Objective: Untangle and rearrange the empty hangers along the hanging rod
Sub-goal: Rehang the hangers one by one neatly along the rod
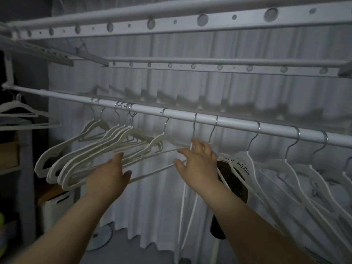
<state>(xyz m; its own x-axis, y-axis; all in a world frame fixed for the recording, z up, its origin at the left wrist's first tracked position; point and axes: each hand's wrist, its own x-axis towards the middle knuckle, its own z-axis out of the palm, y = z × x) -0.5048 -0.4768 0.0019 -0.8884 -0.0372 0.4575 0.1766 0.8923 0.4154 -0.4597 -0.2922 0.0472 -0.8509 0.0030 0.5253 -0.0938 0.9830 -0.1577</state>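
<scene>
A white hanging rod (pixel 179 113) slopes down from left to right across the view. A tangled bunch of cream hangers (pixel 80 157) hangs on its left part. More white hangers (pixel 285 168) hang spaced out along the right part. My left hand (pixel 110 176) reaches under the bunch, fingers straight, touching the lower bars. My right hand (pixel 198 161) is at the neck of a hanger whose hook (pixel 194 126) sits mid-rod, fingers spread and slightly bent against it; whether they grip it is unclear.
Perforated white rails (pixel 171 21) run overhead. A pleated white curtain (pixel 152 206) hangs behind the rod. A dark fan (pixel 234 180) stands behind the right hangers. Two more hangers (pixel 22 115) and shelves sit at far left.
</scene>
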